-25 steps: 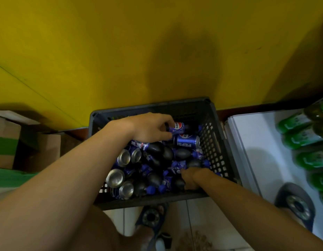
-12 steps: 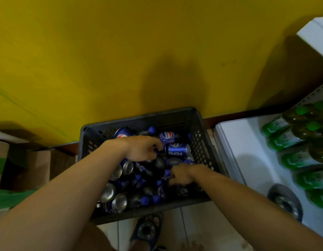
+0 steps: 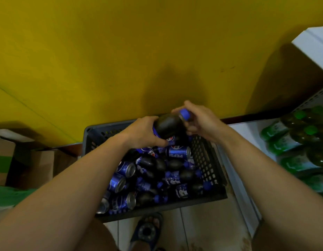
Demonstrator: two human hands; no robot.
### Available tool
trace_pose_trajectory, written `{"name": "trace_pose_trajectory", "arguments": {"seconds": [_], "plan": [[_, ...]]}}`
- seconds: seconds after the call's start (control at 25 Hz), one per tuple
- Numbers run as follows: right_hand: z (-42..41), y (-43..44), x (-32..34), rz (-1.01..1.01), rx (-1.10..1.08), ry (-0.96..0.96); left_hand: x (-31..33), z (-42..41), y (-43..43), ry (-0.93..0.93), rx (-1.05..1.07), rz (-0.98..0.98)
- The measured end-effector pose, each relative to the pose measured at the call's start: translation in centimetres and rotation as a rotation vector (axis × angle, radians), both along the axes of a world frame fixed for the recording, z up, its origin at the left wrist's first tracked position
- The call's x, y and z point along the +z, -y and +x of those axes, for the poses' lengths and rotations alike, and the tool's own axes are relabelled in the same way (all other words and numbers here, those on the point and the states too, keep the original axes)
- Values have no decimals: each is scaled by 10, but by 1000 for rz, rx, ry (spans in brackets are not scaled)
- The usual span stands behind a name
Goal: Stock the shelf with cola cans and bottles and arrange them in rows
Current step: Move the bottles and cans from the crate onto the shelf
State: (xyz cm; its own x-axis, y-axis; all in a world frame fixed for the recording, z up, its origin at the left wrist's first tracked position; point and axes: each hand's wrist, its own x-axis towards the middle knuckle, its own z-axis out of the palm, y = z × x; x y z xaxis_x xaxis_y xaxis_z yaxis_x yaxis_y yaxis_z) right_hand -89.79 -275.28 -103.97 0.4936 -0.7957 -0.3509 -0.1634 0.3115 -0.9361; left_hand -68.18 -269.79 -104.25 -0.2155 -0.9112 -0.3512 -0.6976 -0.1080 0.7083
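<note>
place: shop; evidence: shelf (image 3: 247, 129) of green bottles (image 3: 291, 138); crate (image 3: 207, 165) of cola cans (image 3: 178, 153)

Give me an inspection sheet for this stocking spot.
Surface: tiled floor bears the dark crate.
Job's things: cola bottle lifted above the crate; cola cans and more bottles jumbled inside.
Clutter: cardboard boxes at left.
Grips: left hand holds the bottle's body; right hand holds its capped neck.
Cables: nothing seen.
Surroundings: yellow wall; white shelf with green bottles at right; a sandalled foot below.
</note>
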Motion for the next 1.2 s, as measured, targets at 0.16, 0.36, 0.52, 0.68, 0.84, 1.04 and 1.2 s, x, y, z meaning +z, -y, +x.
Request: {"name": "trace_pose_trajectory", "arguments": {"seconds": [0.16,0.36,0.52,0.68,0.84,1.04,1.2], "plan": [[6,-13,-90,5,55,-520,-7,3,4,72,95,26],[-6,-86,-202,-21,790,-1275,-12,-4,9,64,9,52],[-9,-93,-214,1,901,-1386,-16,-11,12,29,-52,52],[7,-75,-182,-67,1037,-1282,-15,-13,20,32,-85,42],[3,-35,-96,-12,916,-1112,15,-14,35,-11,12,-65],[-36,-6,42,-277,478,-1029,86,-34,44,-401,281,-328],[-95,-25,131,-475,15,-896,142,-88,25,-613,264,-524]]}}
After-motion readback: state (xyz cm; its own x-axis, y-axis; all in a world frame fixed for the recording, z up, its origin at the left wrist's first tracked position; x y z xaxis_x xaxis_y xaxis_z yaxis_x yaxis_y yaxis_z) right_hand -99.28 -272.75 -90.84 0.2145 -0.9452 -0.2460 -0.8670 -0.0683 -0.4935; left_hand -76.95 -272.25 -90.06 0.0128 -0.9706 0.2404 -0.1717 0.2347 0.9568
